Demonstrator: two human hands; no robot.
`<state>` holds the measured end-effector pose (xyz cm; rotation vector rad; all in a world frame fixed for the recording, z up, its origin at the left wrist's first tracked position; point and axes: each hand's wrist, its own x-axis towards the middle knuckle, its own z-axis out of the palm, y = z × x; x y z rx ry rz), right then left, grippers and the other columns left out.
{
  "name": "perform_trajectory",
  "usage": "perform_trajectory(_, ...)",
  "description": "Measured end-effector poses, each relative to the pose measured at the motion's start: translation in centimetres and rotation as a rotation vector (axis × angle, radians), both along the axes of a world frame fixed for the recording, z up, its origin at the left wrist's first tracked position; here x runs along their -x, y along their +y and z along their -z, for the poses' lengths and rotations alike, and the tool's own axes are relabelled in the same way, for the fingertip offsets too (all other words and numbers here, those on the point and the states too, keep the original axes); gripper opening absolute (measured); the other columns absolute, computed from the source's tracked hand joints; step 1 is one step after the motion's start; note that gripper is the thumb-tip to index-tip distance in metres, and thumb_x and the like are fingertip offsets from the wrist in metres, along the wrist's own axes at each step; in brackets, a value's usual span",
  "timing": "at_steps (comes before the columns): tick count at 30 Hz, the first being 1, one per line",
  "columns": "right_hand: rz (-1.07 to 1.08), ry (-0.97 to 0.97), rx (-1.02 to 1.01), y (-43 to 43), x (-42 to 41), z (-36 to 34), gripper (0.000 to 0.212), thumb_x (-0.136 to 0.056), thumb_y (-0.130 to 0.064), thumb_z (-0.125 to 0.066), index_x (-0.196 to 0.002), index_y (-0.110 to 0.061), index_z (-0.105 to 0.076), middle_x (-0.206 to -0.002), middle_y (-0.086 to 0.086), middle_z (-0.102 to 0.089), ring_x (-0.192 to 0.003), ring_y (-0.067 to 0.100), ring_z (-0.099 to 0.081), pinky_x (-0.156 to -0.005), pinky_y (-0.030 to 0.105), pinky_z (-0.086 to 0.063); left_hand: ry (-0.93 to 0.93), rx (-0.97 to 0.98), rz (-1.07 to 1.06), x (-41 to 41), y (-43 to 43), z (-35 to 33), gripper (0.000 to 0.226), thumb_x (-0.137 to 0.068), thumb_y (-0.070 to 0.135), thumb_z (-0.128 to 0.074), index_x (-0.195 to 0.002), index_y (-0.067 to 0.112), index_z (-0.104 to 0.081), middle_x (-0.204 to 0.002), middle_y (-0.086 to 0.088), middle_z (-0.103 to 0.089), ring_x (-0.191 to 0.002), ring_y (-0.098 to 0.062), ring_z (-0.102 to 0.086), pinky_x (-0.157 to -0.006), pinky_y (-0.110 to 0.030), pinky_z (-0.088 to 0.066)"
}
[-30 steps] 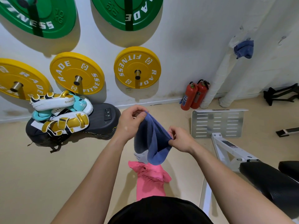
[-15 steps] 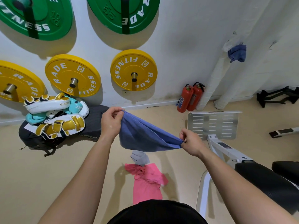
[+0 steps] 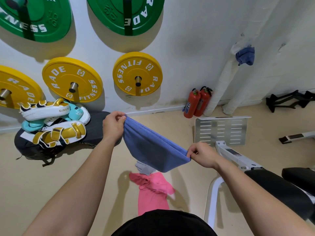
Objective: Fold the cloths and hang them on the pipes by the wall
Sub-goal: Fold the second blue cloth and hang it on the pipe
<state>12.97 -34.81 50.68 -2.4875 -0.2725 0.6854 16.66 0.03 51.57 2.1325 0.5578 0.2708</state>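
Observation:
I hold a blue cloth (image 3: 153, 150) stretched in the air, doubled over so its fold sags between my hands. My left hand (image 3: 113, 125) pinches its upper left corners. My right hand (image 3: 202, 155) pinches the lower right corners. Below it on the floor lie a pink cloth (image 3: 151, 193) and a small grey cloth (image 3: 144, 168), partly hidden by the blue one. Two white wrapped pipes (image 3: 219, 89) lean against the wall at the right. Another blue cloth (image 3: 245, 56) hangs near the top of them.
Two red fire extinguishers (image 3: 197, 103) stand by the pipes. A perforated metal plate (image 3: 221, 130) and a white bench frame (image 3: 233, 155) with black pads (image 3: 281, 189) fill the right. Boxing pads (image 3: 51, 123) on a black bag sit at the left wall, under yellow weight plates (image 3: 138, 74).
My hands have pulled apart, the left going up and left, the right going right and down. The bunched blue cloth is now drawn out taut, and the grey cloth shows beneath it.

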Motion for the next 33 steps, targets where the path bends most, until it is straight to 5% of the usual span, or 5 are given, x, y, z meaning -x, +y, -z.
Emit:
perform_trajectory(8, 0.136, -0.135, -0.15, -0.6, -0.1, -1.6, 0.018, -0.073, -0.023, -0.08, -0.06, -0.02, -0.068, -0.062, -0.005, -0.069, -0.057, 0.009, -0.061, -0.057, 0.029, -0.05, 0.031, -0.014, -0.05, 0.0, 0.1, 0.0, 0.011, -0.098, 0.017, -0.056, -0.1, 0.02, -0.066, -0.094, 0.001, -0.065, -0.093, -0.021, -0.06, -0.08, -0.03, -0.041)
perform_trajectory(15, 0.109, -0.329, -0.161, -0.5, -2.4, -2.9, 0.017, -0.086, -0.014, -0.068, -0.092, -0.029, -0.069, -0.075, -0.013, -0.063, -0.072, 0.01, -0.062, -0.072, 0.031, -0.051, 0.034, 0.067, -0.099, 1.2, -0.6, 0.2, 0.023, -0.103, 0.021, -0.038, -0.116, 0.01, -0.055, -0.114, -0.009, -0.059, -0.101, -0.026, -0.051, -0.084, -0.033, -0.037)
perform_trajectory(18, 0.053, -0.359, -0.11, -0.6, -3.9, -4.1, 0.017, -0.089, -0.014, -0.061, -0.082, -0.028, -0.063, -0.081, -0.013, -0.062, -0.078, 0.012, -0.058, -0.075, 0.036, -0.049, -0.009, 0.094, -0.118, 1.4, -0.8, -0.5, 0.024, -0.104, 0.022, -0.037, -0.116, 0.008, -0.052, -0.112, -0.007, -0.055, -0.099, -0.023, -0.049, -0.083, -0.033, -0.035)
perform_trajectory(27, 0.587, -0.412, -0.382, 1.5, -6.8, -3.9, 0.012, -0.096, -0.023, -0.058, -0.089, -0.014, -0.058, -0.07, -0.002, -0.055, -0.066, 0.014, -0.049, -0.06, 0.024, -0.037, 0.006, 0.138, -0.161, 2.2, -2.4, 0.4, 0.024, -0.104, 0.02, -0.039, -0.119, 0.007, -0.052, -0.111, -0.004, -0.055, -0.1, -0.022, -0.049, -0.087, -0.033, -0.037)
perform_trajectory(33, 0.738, -0.248, -0.497, 4.2, -3.3, 0.0, 0.016, -0.085, -0.027, -0.068, -0.079, -0.015, -0.06, -0.064, -0.003, -0.054, -0.059, 0.015, -0.052, -0.063, 0.042, -0.053, 0.104, 0.384, -0.247, 4.2, -5.8, 2.4, 0.021, -0.094, 0.026, -0.049, -0.108, 0.016, -0.061, -0.103, -0.004, -0.065, -0.101, -0.031, -0.061, -0.095, -0.045, -0.05)
